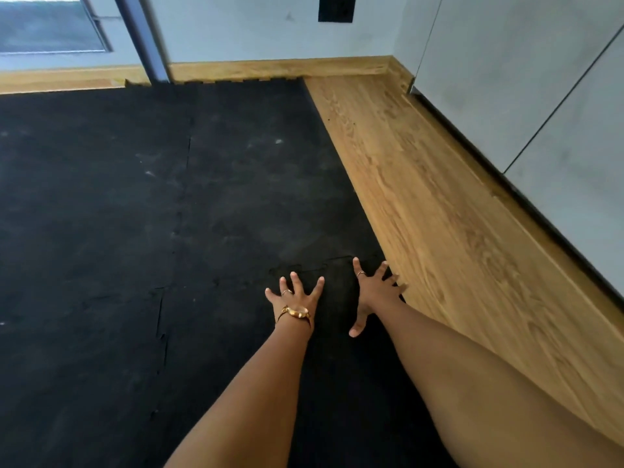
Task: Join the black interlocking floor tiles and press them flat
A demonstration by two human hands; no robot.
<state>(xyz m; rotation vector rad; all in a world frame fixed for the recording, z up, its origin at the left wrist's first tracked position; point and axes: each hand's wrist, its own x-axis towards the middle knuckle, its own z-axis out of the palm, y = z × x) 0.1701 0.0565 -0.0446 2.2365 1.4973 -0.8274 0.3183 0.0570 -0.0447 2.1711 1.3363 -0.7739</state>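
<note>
Both hands, left hand point(297, 293) and right hand point(373, 292), lie spread and released, grasping nothing, on the black tiles point(236, 204) beside the wood floor point(439, 214). Uneven pressing could leave the toothed seam point(314, 266) raised.

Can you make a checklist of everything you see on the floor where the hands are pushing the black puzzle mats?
Surface: wooden floor, bare strip along the right side of the mats.
Job's things: black tiles laid edge to edge, toothed seams visible; the seam just ahead of the hands looks not fully closed.
Clutter: a few pale specks on the tiles; nothing else seen.
Hands: left hand and right hand both flat, fingers spread, pressing on the tile near its right edge. A gold watch is on the left wrist.
Cables: nothing seen.
Surroundings: pale wall with wooden skirting board, a dark square plate on the wall, glass door at far left.
</note>
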